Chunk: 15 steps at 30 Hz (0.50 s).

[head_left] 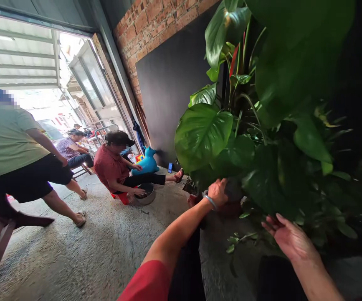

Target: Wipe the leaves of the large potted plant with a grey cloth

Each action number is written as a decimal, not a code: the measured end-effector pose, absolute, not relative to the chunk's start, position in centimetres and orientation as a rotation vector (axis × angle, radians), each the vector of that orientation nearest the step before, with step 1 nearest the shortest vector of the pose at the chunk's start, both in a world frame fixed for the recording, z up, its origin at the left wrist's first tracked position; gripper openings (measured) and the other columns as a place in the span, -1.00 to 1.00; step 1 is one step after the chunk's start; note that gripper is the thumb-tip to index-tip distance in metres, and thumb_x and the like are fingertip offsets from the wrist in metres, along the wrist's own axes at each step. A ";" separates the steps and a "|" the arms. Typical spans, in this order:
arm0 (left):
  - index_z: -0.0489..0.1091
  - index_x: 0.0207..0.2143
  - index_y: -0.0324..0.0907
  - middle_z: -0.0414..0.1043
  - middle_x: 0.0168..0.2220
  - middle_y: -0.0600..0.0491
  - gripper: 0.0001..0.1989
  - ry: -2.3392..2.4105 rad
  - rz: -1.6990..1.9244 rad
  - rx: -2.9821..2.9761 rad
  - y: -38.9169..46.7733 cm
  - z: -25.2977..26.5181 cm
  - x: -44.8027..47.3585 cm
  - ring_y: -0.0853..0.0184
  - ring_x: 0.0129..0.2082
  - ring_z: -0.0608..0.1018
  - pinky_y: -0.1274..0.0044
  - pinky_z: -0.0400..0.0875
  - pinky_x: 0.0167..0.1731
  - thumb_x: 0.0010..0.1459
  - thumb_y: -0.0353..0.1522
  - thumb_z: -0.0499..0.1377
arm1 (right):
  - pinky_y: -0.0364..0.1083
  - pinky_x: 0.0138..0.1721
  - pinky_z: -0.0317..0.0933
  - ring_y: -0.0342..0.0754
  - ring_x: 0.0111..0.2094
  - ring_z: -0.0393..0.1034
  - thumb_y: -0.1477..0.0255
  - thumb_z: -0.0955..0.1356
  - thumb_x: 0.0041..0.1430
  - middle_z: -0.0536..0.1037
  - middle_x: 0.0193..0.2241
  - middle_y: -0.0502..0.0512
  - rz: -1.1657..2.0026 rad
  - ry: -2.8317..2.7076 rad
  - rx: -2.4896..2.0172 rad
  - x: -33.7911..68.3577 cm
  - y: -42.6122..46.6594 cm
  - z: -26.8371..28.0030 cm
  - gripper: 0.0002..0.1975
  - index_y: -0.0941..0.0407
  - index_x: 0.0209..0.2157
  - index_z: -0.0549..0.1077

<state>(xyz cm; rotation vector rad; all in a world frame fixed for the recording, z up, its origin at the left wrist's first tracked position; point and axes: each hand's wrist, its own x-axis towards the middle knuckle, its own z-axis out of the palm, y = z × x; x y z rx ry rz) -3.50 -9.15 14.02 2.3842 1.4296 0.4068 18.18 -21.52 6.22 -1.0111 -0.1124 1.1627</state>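
Two hands working at a potted plant on a rough concrete floor.

The left hand (217, 192) is gripping the dark pot (234, 196) with fingers curled on its rim; the right hand (289, 238) is hovering open, palm up, under the large green leaves (202, 133). The concrete floor (105, 246) is running out to an open doorway (brick wall (149, 29) above), where a seated person (115, 167) is reaching into a metal basin (148, 194).

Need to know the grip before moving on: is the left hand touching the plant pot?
Touching. The head view shows the left hand lying on the rim of the dark plant pot, fingers curled over it under the leaves.
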 end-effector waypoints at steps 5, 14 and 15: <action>0.50 0.32 -0.12 0.68 0.14 -0.11 -0.24 1.245 0.016 2.382 -12.8 13.0 -8.3 -0.01 0.20 0.66 0.37 0.55 0.15 0.01 -0.54 0.33 | 0.01 -0.35 0.60 -0.02 -0.38 0.58 0.42 0.66 -0.37 0.63 -0.40 -0.03 1.167 -0.187 -1.028 19.9 -22.4 5.6 -0.55 0.04 -0.37 0.53; 0.53 0.24 -0.19 0.64 0.22 -0.07 -0.29 0.706 0.937 2.081 -14.2 20.5 -10.1 0.05 0.20 0.64 0.33 0.49 0.27 0.01 -0.26 0.48 | 0.05 -0.40 0.53 0.05 -0.43 0.58 0.24 0.67 -0.43 0.62 -0.48 0.02 0.978 -0.361 -1.183 18.4 -21.1 4.9 -0.55 0.04 -0.46 0.51; 0.53 0.24 -0.20 0.64 0.22 -0.09 -0.29 0.714 0.963 2.057 -14.1 19.7 -9.3 0.04 0.21 0.64 0.33 0.49 0.27 0.00 -0.29 0.47 | 0.05 -0.41 0.53 0.07 -0.44 0.57 0.21 0.66 -0.40 0.62 -0.49 0.05 0.942 -0.401 -1.218 18.0 -21.0 4.7 -0.57 0.04 -0.48 0.51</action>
